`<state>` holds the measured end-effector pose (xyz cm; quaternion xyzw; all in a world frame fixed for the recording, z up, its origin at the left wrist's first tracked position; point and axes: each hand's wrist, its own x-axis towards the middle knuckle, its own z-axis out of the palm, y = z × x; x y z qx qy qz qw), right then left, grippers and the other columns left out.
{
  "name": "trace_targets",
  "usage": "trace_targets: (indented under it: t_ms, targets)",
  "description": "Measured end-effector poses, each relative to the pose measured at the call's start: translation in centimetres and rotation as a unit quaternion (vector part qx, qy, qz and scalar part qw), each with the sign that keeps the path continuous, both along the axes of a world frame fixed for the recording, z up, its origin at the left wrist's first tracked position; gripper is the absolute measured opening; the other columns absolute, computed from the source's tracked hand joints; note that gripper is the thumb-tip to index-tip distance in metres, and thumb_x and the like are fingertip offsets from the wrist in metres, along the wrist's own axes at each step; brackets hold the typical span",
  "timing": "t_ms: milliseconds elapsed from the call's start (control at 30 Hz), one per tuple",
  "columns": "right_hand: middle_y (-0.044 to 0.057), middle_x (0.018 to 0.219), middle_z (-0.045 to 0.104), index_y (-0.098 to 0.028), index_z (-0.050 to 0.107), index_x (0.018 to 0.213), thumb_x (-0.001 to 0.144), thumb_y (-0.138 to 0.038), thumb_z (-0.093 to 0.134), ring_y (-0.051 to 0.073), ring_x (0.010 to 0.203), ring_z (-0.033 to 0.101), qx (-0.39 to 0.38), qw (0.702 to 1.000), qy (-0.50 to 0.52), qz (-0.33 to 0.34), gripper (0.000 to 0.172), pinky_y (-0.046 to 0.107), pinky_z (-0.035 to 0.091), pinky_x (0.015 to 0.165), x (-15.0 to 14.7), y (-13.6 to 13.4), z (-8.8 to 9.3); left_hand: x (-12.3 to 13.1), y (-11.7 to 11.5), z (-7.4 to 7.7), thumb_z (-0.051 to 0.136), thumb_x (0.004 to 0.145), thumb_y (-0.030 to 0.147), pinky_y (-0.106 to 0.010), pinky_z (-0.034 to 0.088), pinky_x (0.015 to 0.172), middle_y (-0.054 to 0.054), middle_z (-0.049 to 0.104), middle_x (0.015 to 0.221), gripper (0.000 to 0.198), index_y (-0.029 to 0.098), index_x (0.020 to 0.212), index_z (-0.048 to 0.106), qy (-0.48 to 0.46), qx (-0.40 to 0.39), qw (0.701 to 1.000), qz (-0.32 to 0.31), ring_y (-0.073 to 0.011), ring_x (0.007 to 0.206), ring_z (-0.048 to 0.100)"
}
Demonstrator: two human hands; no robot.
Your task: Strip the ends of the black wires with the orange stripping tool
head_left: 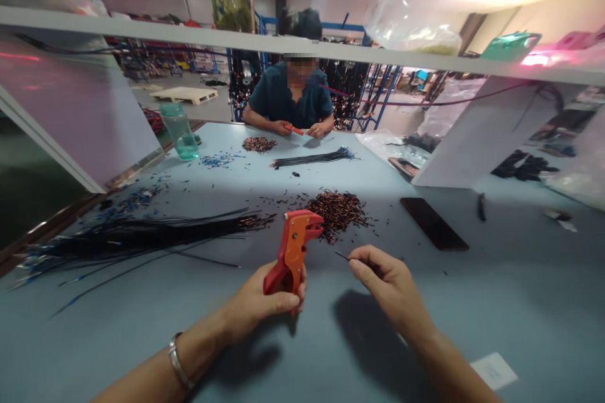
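Note:
My left hand point(269, 295) is wrapped round the handles of a red and orange wire stripper point(295, 242), held upright with its jaws facing right. My right hand point(390, 280) pinches a short dark wire point(342, 256) between thumb and forefinger, its tip pointing left toward the stripper but apart from it. Just behind the tool lies a heap of short copper-and-black wire pieces point(339, 211). To the left, a bundle of long black wires point(146, 234) with blue ends is spread over the table point(265, 365).
Across the table sits a co-worker point(290, 97) with a red tool, behind a second wire bundle point(312, 158) and a small heap point(259, 144). A black phone point(433, 224) lies right, a green bottle point(179, 132) stands far left. A white shelf point(189, 37) crosses overhead.

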<state>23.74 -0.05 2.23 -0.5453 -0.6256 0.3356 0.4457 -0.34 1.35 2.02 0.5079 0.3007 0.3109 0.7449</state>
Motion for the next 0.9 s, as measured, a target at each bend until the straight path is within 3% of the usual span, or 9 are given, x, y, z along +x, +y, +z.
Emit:
trace_targets:
  t_ms: [133, 200, 300, 400, 533, 667, 900]
  targets:
    - [-0.005, 0.056, 0.041, -0.019, 0.056, 0.071, 0.084, -0.044, 0.060, 0.011, 0.051, 0.036, -0.062, 0.995, 0.083, 0.014, 0.028, 0.023, 0.029, 0.047, -0.3, 0.1, 0.1, -0.3, -0.3, 0.2, 0.064, 0.082, 0.037, -0.028, 0.042, 0.066, -0.004, 0.057, 0.081, 0.022, 0.017, 0.091, 0.057, 0.102, 0.196, 0.975, 0.009, -0.0157, 0.071, 0.051]
    - [-0.007, 0.053, 0.040, -0.019, 0.055, 0.073, 0.083, -0.049, 0.061, 0.009, 0.047, 0.031, -0.095, 0.986, 0.134, 0.026, 0.032, 0.022, 0.025, 0.045, -0.5, 0.2, -0.1, -0.5, -0.3, 0.0, 0.059, 0.084, 0.027, -0.029, 0.042, 0.068, -0.005, 0.059, 0.084, 0.016, 0.019, 0.097, 0.057, 0.179, 0.325, 0.927, 0.047, -0.0170, 0.072, 0.052]
    - [-0.007, 0.052, 0.044, -0.019, 0.055, 0.078, 0.082, -0.052, 0.065, 0.008, 0.044, 0.028, -0.131, 0.969, 0.207, 0.028, 0.035, 0.021, 0.021, 0.043, -0.7, 0.2, -0.7, -0.7, 0.2, -0.9, 0.058, 0.077, 0.016, -0.034, 0.045, 0.078, -0.009, 0.063, 0.097, 0.034, 0.021, 0.111, 0.055, 0.266, 0.473, 0.836, 0.077, -0.0228, 0.084, 0.058]
    - [-0.006, 0.056, 0.049, -0.017, 0.057, 0.080, 0.079, -0.053, 0.069, 0.007, 0.045, 0.031, -0.155, 0.953, 0.257, 0.031, 0.038, 0.020, 0.022, 0.043, -0.9, 0.2, -1.1, -0.8, 0.7, -1.8, 0.057, 0.072, 0.013, -0.039, 0.046, 0.083, -0.013, 0.064, 0.106, 0.046, 0.021, 0.117, 0.053, 0.330, 0.539, 0.771, 0.078, -0.0280, 0.094, 0.059]
    - [-0.005, 0.058, 0.049, -0.017, 0.060, 0.077, 0.072, -0.057, 0.075, 0.007, 0.047, 0.032, -0.175, 0.944, 0.276, 0.040, 0.043, 0.019, 0.024, 0.044, -1.2, 0.1, -1.1, -0.7, 1.1, -2.0, 0.055, 0.070, 0.012, -0.044, 0.048, 0.079, -0.017, 0.065, 0.104, 0.050, 0.017, 0.119, 0.053, 0.364, 0.610, 0.699, 0.081, -0.0308, 0.090, 0.059]
    - [-0.005, 0.057, 0.049, -0.017, 0.062, 0.077, 0.069, -0.060, 0.077, 0.007, 0.046, 0.031, -0.181, 0.941, 0.282, 0.054, 0.046, 0.018, 0.022, 0.043, -1.3, 0.1, -1.0, -0.7, 1.0, -1.8, 0.054, 0.067, 0.009, -0.046, 0.048, 0.077, -0.018, 0.065, 0.101, 0.051, 0.014, 0.118, 0.052, 0.371, 0.638, 0.670, 0.078, -0.0316, 0.086, 0.058]
    - [-0.004, 0.055, 0.050, -0.016, 0.067, 0.078, 0.071, -0.059, 0.077, 0.007, 0.046, 0.029, -0.160, 0.945, 0.276, 0.073, 0.044, 0.019, 0.023, 0.044, -1.2, -0.2, -1.0, -0.7, 0.9, -2.1, 0.054, 0.064, 0.008, -0.045, 0.048, 0.078, -0.015, 0.065, 0.102, 0.055, 0.017, 0.118, 0.052, 0.381, 0.621, 0.680, 0.081, -0.0301, 0.087, 0.058]
